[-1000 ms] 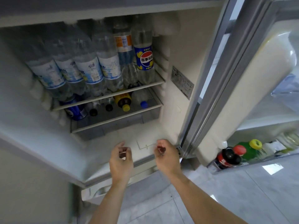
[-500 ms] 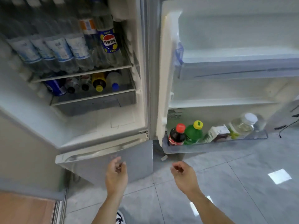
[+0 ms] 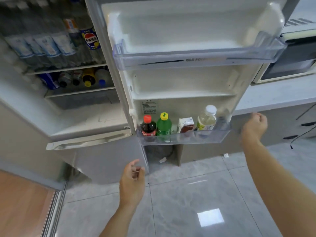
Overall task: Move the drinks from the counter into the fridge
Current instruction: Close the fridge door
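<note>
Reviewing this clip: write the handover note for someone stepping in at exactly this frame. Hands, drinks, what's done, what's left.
Left hand: empty, fingers loosely curled, low in front of the fridge.
Right hand: empty, loosely curled, just right of the open door, touching nothing.
Drinks: bottles stand on the inner shelf, more lie below it. The lower door bin holds a cola bottle, a green bottle, a carton and a pale bottle.
Done: these are in. The visible stretch of counter shows no drinks.
Left: check the rest of the counter, then close the door.
</note>
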### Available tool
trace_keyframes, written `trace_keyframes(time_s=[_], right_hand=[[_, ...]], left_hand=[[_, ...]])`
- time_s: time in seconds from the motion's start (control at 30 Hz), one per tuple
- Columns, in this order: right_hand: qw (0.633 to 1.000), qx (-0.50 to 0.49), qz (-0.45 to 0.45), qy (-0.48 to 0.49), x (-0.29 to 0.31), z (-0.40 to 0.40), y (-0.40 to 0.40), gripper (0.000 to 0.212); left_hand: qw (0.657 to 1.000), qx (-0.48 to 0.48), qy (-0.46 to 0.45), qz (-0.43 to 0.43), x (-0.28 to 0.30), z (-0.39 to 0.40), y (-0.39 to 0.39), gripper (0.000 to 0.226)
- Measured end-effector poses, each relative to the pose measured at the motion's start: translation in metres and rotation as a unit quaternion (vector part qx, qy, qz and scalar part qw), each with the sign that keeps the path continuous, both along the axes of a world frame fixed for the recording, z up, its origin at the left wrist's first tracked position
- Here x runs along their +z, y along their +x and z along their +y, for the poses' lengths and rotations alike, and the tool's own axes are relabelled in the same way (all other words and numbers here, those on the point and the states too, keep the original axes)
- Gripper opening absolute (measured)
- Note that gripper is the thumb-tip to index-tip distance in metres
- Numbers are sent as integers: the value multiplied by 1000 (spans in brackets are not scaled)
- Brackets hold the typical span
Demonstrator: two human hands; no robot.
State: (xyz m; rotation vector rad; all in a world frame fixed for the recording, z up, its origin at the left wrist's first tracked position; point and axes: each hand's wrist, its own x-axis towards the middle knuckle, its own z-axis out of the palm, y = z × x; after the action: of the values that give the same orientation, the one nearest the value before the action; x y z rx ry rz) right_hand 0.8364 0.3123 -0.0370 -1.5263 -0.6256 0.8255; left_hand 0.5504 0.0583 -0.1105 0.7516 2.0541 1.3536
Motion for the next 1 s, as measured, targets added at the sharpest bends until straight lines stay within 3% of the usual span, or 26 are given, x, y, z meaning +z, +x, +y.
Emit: trace_keyframes(time_s=[0.23,0.47,0.63,0.87,1.0], right_hand=[[991,120,54,31,71,55,-5,27],[981,167,98,25,71,65,7,48],[982,130,94,96,60,38,4,41],[984,32,103,142,39,-38,-12,70],[985,-20,56,164,29,-93,-28,56]], left_hand=[[999,-41,21,10,43,32,41,24],[994,-80,68,6,65,57,68,28],[993,-94,75,5,69,48,78,30],[985,-151,79,2,68,18,92,29],[980,-181,85,1,66,-17,90,33]])
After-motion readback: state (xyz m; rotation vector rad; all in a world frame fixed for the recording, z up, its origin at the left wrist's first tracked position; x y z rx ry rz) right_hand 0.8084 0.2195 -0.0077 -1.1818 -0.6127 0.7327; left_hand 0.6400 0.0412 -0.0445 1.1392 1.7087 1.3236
